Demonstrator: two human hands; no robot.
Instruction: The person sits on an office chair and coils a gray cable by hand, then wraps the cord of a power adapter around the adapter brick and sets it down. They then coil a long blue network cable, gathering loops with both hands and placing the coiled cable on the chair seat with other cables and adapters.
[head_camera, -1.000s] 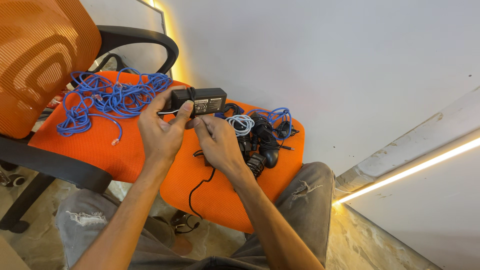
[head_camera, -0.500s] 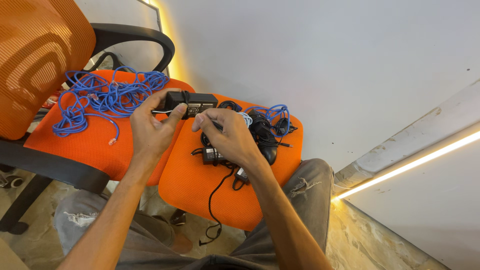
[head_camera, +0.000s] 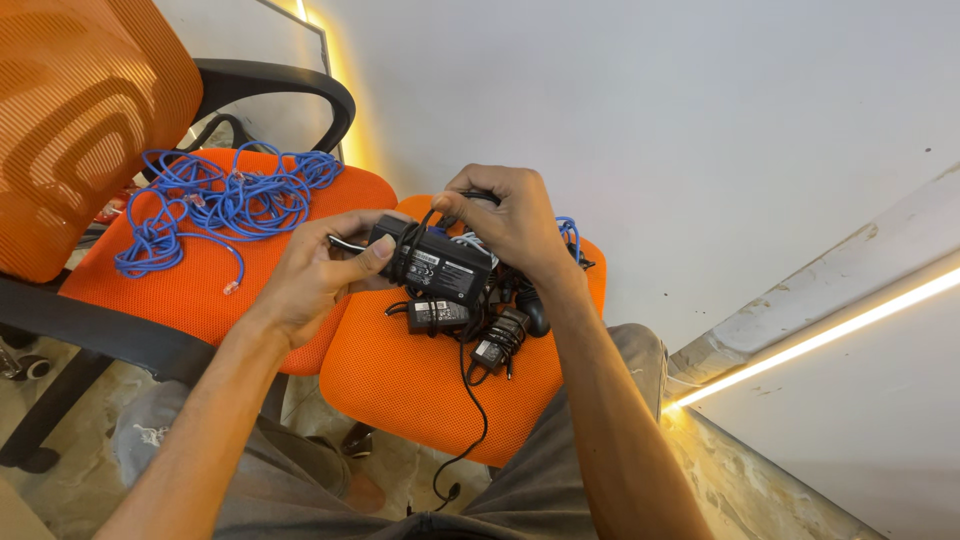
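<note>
Two hands on one black power adapter (head_camera: 440, 268), held above the nearer orange seat (head_camera: 400, 385): left hand (head_camera: 310, 280) fingers grasping its end, right hand (head_camera: 505, 220) pinching its black cord (head_camera: 425, 222). Smaller adapters (head_camera: 470, 325) on seat; blue cable (head_camera: 220, 195) on orange chair (head_camera: 180, 285).

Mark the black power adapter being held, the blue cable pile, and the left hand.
power adapter (head_camera: 445, 270), head view, on its labelled face.
blue cable (head_camera: 225, 195), head view, middle of the tangle on the chair seat.
left hand (head_camera: 310, 280), head view, back of the hand.

Black power adapter (head_camera: 440, 268) between both hands
</note>
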